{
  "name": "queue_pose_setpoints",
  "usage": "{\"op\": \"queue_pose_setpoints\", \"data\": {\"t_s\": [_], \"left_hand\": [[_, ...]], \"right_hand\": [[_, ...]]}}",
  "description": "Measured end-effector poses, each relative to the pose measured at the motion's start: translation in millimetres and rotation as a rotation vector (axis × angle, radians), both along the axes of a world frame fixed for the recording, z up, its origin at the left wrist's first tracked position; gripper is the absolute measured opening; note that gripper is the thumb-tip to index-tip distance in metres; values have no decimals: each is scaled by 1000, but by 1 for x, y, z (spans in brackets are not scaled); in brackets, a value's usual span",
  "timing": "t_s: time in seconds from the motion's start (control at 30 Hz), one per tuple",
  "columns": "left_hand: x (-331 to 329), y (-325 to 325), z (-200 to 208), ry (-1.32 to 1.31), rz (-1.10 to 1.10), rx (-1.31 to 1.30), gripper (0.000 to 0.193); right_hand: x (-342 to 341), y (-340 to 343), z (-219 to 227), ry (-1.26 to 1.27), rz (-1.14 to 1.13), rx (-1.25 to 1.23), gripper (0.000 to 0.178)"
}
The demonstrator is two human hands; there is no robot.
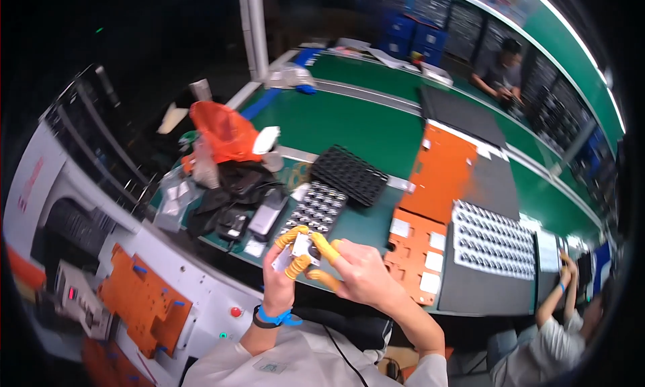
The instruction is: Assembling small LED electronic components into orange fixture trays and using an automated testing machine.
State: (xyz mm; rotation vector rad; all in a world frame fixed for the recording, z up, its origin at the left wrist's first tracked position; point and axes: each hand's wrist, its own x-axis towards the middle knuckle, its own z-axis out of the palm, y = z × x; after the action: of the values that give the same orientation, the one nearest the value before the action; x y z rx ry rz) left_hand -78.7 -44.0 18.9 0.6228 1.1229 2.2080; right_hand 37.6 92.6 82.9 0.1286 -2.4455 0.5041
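Yellow finger cots cover several fingertips on both of my hands. My left hand (281, 273), with a blue strap and a dark band at the wrist, is closed around a small white part (304, 243) that has a dark round piece on it. From the other side my right hand (364, 269) presses its fingers to the same part. What exactly this part is, I cannot make out. Just beyond my hands lies a tray of small round parts (317, 207), and an empty-looking black tray (349, 174) overlaps its far end.
A grey box-shaped device (269, 211) and an orange plastic bag (222, 133) lie left. To the right are orange boards (440, 172) and a white tray with rows of parts (494, 242). A white machine with a red button (235, 312) stands lower left. Co-workers sit right and far right.
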Motion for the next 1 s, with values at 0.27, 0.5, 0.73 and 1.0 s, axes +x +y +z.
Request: {"op": "queue_pose_setpoints", "data": {"t_s": [0.27, 0.5, 0.73, 1.0], "left_hand": [[48, 64, 5, 281, -75, -177, 64], [65, 104, -24, 10, -496, -276, 48], [80, 126, -40, -114, -524, -331, 27], [51, 161, -37, 874, -68, -838, 23]], "right_hand": [[41, 11, -62, 208, -688, 26, 41], [67, 31, -90, 471, -848, -292, 34], [81, 42, -115, 230, -894, -291, 43], [144, 58, -90, 148, -1042, -647, 56]]}}
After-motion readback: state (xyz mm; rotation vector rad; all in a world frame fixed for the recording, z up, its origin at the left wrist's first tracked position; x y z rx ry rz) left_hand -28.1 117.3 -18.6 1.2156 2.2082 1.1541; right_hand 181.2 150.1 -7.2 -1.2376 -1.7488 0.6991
